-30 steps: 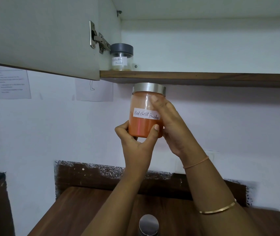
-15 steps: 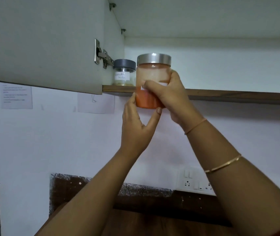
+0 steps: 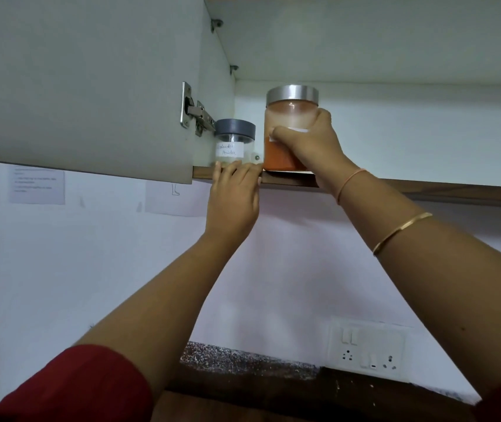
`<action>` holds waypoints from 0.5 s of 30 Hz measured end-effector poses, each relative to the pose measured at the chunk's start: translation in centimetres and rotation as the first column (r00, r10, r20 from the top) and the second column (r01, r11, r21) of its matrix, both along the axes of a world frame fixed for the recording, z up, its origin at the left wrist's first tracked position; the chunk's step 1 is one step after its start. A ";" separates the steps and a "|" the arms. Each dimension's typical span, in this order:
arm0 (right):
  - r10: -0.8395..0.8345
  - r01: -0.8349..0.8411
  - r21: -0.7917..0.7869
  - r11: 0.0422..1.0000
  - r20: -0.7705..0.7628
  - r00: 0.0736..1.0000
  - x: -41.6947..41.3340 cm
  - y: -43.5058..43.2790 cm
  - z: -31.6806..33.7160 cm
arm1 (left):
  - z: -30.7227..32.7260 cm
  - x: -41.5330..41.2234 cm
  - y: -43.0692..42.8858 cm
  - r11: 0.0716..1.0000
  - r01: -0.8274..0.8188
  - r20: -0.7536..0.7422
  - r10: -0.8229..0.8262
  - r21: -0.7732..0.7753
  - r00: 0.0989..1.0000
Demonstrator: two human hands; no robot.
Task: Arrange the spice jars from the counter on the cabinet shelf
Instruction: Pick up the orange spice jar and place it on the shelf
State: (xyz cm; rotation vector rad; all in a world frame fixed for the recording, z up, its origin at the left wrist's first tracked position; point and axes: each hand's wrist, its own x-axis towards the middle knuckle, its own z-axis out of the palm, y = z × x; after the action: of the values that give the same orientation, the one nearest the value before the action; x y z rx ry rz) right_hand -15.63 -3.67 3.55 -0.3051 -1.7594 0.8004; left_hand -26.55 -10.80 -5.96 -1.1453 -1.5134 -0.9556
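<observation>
While your right hand (image 3: 310,150) grasps the steel-lidded red powder jar (image 3: 289,117) at upper centre of the frame, its base sits at the cabinet shelf (image 3: 426,187) front edge. Your left hand (image 3: 234,196) rests straight-fingered on that edge, holding nothing, just below the grey-lidded coriander jar (image 3: 234,141).

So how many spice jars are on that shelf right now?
2. The grey-lidded coriander powder jar stands leftmost on the shelf; the steel-lidded red powder jar sits beside it, gripped by the right hand. Any behind them would be hidden.
</observation>
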 end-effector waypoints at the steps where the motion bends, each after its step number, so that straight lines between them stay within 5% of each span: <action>1: 0.008 -0.008 -0.040 0.999 0.012 1.000 -0.1 0.4 0.2 | 0.0 -0.1 0.2 0.999 0.029 -0.001 -0.029 0.042 1.000; 15: -0.030 0.091 -0.126 0.988 0.421 0.907 -2.8 3.7 3.5 | -0.7 -0.8 3.6 0.946 0.044 -0.042 -0.032 0.321 0.999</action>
State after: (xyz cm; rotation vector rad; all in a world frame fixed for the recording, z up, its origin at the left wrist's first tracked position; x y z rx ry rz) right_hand -18.40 0.00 7.04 -0.6666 -2.0822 0.8634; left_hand -27.32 -7.21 -6.63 -0.9525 -1.2523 -1.1543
